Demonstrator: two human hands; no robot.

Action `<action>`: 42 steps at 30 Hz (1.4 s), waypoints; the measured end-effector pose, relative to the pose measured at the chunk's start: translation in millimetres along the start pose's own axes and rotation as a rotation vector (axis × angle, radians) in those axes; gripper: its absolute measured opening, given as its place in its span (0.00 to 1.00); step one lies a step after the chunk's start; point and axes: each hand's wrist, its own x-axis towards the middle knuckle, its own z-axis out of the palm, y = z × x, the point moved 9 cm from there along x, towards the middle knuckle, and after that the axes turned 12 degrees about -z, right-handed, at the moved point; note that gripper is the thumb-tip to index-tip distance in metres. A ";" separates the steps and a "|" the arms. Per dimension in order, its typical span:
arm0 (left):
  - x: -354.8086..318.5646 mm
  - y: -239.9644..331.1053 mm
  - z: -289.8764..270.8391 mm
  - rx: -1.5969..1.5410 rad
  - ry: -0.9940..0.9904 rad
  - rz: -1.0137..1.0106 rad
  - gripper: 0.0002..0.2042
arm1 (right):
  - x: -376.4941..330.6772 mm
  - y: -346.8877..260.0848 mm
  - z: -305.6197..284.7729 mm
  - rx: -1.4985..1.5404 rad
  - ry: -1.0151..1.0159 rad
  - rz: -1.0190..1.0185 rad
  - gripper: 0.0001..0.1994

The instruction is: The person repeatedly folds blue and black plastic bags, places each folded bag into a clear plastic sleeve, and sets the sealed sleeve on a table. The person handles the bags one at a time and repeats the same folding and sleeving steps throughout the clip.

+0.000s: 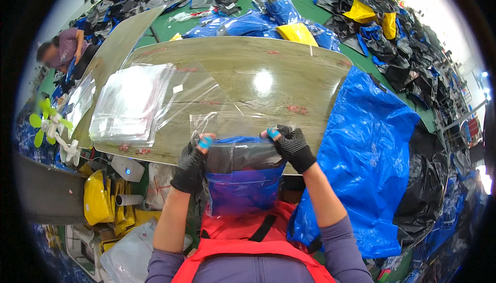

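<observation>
A clear plastic bag (246, 151) hangs in front of me at the table's near edge, with a folded blue and black tarp piece (243, 182) inside it. My left hand (192, 163), in a black fingerless-tip glove with blue tape on a finger, is closed on the bag's upper left corner. Its upper right corner is pinched in my right hand (292, 146), gloved and taped in the same way. The bag's upper edge stands up loosely between and above both hands.
On the wood-patterned table (289, 97) lies a stack of clear plastic bags (132, 102) at the left. A large blue tarp sheet (367, 164) drapes over the right end. Blue bundles (243, 25) lie beyond the table. A green fan (46, 120) and a person (70, 50) are at the left.
</observation>
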 end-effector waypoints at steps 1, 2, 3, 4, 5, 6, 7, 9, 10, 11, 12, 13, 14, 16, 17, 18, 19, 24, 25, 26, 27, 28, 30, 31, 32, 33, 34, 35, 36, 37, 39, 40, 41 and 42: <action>-2.1 9.8 -0.3 0.019 0.034 0.062 0.16 | -5.2 -9.8 -8.2 0.070 0.174 -0.026 0.18; -4.6 21.4 3.4 0.043 0.043 0.134 0.16 | -10.3 -19.2 -8.1 -0.061 0.176 -0.019 0.17; -10.1 35.5 6.8 0.064 0.050 0.213 0.16 | -12.8 -33.2 -8.8 -0.190 0.187 -0.054 0.16; -15.9 48.7 17.4 0.114 -0.019 0.278 0.16 | -16.2 -54.2 -12.8 -0.301 0.219 -0.164 0.15; -28.5 71.6 21.5 0.040 -0.052 0.464 0.16 | -17.8 -76.8 -13.5 -0.414 0.195 -0.325 0.12; -31.9 80.3 20.9 -0.024 -0.061 0.452 0.13 | -25.4 -98.1 -19.3 -0.166 0.237 -0.514 0.10; -28.9 84.7 24.0 0.198 0.022 0.418 0.13 | -18.5 -97.7 -22.8 -0.570 0.175 -0.436 0.10; -11.9 73.7 16.9 0.320 0.061 0.166 0.13 | -11.2 -90.4 -28.2 -0.646 0.048 -0.386 0.11; -4.8 67.9 13.3 0.278 0.011 0.079 0.14 | -13.4 -96.8 -27.2 -0.544 0.030 -0.527 0.11; 9.5 61.4 10.1 0.371 -0.008 0.049 0.14 | -6.3 -91.3 -30.1 -0.461 0.003 -0.560 0.11; 16.8 60.1 10.6 0.436 -0.079 0.090 0.14 | -5.1 -85.4 -25.3 -0.348 -0.042 -0.609 0.11; 31.3 54.4 10.0 0.690 -0.111 0.181 0.13 | 5.2 -28.8 -23.8 -0.084 -0.119 -0.076 0.12; 32.4 55.8 18.1 0.921 -0.174 0.412 0.12 | 3.2 -0.9 -19.2 0.172 -0.083 0.131 0.14; 50.8 40.8 1.2 1.052 -0.070 0.431 0.12 | 5.0 15.4 -13.1 0.319 -0.017 0.076 0.14; 57.2 32.0 -7.9 0.883 -0.092 0.368 0.15 | 0.5 22.9 -9.6 0.484 -0.007 0.073 0.16; 60.6 20.3 -14.4 0.643 -0.135 0.233 0.18 | -4.0 33.6 -10.2 0.561 0.067 0.102 0.17; 61.1 6.5 -18.9 0.414 -0.167 0.097 0.19 | -9.0 37.3 -11.0 0.671 0.104 0.077 0.18; 32.2 -10.2 -10.6 0.344 -0.018 0.052 0.15 | -25.9 32.4 -8.1 0.347 0.165 -0.036 0.15; 31.6 -13.2 -14.6 0.401 0.084 0.011 0.14 | -30.3 36.9 -11.0 0.141 0.252 0.049 0.14; 31.9 -15.0 -13.1 0.439 0.110 -0.004 0.13 | -31.9 33.0 -15.1 -0.028 0.339 0.045 0.13; 32.8 -8.7 -11.7 0.447 0.136 0.063 0.12 | -31.1 23.0 -15.6 -0.184 0.383 -0.024 0.13; 37.9 -11.3 -11.7 0.512 0.154 0.022 0.12 | -30.8 29.9 -13.4 -0.115 0.435 0.033 0.13; 46.2 -0.7 -9.1 0.601 0.163 0.109 0.15 | -23.6 43.9 -5.5 0.081 0.412 0.071 0.13; 50.1 -0.8 -8.4 0.450 0.091 0.088 0.15 | -20.7 56.2 -4.5 0.177 0.357 0.137 0.13; 53.0 7.7 -12.4 0.236 0.077 0.136 0.16 | -13.4 53.4 -7.9 0.408 0.394 -0.007 0.14; 54.5 10.0 -14.4 0.038 0.029 0.120 0.16 | -10.9 59.2 -19.4 0.453 0.433 -0.016 0.13; 58.8 6.8 -15.5 -0.158 -0.010 0.037 0.16 | -5.0 62.5 -21.9 0.511 0.388 -0.024 0.13; 58.3 5.9 -22.8 -0.103 0.084 -0.014 0.18 | -5.0 73.4 -31.6 0.482 0.459 0.078 0.09; 57.2 15.3 -20.8 -0.045 0.078 0.047 0.21 | -2.4 70.5 -42.9 0.535 0.554 0.052 0.09; 55.0 22.2 -15.4 -0.066 0.018 0.085 0.19 | -0.7 48.9 -57.9 0.384 0.676 -0.127 0.10; 53.0 28.6 -13.6 -0.120 0.013 0.092 0.19 | 0.3 -4.7 -64.9 0.008 0.854 -0.357 0.12; 53.0 29.1 -11.6 -0.148 0.001 0.063 0.20 | 11.6 -50.0 -45.5 -0.208 0.750 -0.619 0.14; 52.5 32.0 -3.6 -0.157 -0.083 0.067 0.21 | 30.5 -73.2 -12.2 -0.343 0.484 -0.634 0.18; 53.5 31.6 -5.9 -0.122 -0.036 0.030 0.21 | 46.3 -91.9 25.6 -0.440 0.165 -0.700 0.19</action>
